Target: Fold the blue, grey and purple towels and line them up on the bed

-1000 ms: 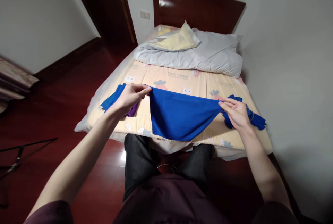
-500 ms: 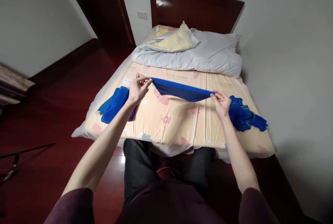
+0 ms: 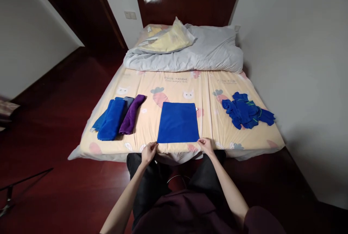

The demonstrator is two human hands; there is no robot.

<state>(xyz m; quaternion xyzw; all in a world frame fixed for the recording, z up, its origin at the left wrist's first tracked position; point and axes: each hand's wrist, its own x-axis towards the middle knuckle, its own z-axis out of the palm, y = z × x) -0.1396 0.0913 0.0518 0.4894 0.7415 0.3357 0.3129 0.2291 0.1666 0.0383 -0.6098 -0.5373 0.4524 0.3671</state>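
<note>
A blue cloth [image 3: 178, 123] lies flat and nearly square on the bed, with a small white tag at its right edge. My left hand [image 3: 149, 153] pinches its near left corner. At the near right corner, my right hand [image 3: 206, 145] grips the cloth between thumb and fingers. To the left lie a folded blue towel [image 3: 112, 119] and a rolled purple towel [image 3: 132, 115], with greyish cloth partly hidden between them. A crumpled blue cloth heap [image 3: 244, 110] with green edging rests on the right.
The bed has a patterned yellow sheet [image 3: 174, 87]. A grey quilt [image 3: 187, 60] is bunched near the dark headboard [image 3: 187, 1]. A wall [image 3: 307, 63] runs along the right. A thin black stand [image 3: 25, 179] is on the floor at the left.
My hands have come down and towards me. The blue cloth, stretched in the air before, now lies spread on the bed. The view has shifted slightly.
</note>
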